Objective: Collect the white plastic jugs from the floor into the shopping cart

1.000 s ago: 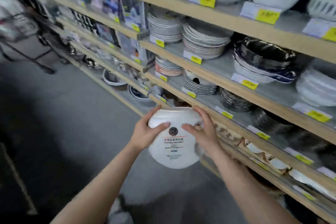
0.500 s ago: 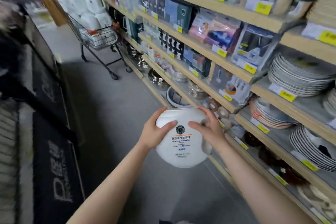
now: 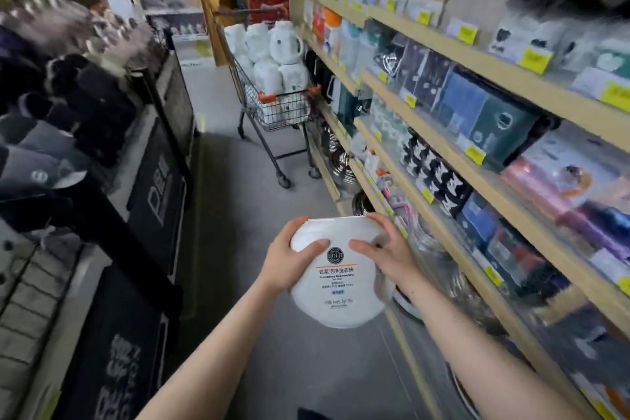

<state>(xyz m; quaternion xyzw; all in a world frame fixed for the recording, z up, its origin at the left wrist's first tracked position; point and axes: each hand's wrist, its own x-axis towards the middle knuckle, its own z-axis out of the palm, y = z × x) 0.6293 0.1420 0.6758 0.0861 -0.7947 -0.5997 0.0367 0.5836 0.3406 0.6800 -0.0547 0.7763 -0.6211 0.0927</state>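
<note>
Far L: dark display stand [image 3: 150, 201], black panels w/ pale block lettering, too blurred to read. Soft dark goods [image 3: 78, 102] piled on top, fuzzy texture, detail lost to blur.

Floor [image 3: 238, 215]: smooth grey, matte, runs up the aisle.

Centre, low: left hand [image 3: 289, 262] clamped on L side of the white jug [image 3: 337, 286], thumb curled over the front face, fingers wrapped behind the top edge. Jug is held in the air above the floor, not in the cart. Smooth glossy white plastic, rounded body, flat rim facing away. Label on front: round dark logo, thin orange line, Chinese text, then "Laundry Capsules", small blue tag, finer print below unreadable.

Right hand [image 3: 385, 256] clamped on the jug's R side, thumb on the front near the logo, fingers over the top edge. Translucent bit of the jug behind the wrist, shape unclear.

Centre, up the aisle: shopping cart [image 3: 283, 112], dark wire mesh, orange corner caps, castors. Piled above the rim w/ white jugs [image 3: 272, 54], same rounded plastic, one w/ loop handle visible.

R: wooden shelves [image 3: 477, 65], pale timber edges, yellow price tags [image 3: 533, 60], print unreadable. Boxed and film-wrapped goods on upper tiers, shiny metal bowls [image 3: 341, 164] on lowest tier near the cart.
</note>
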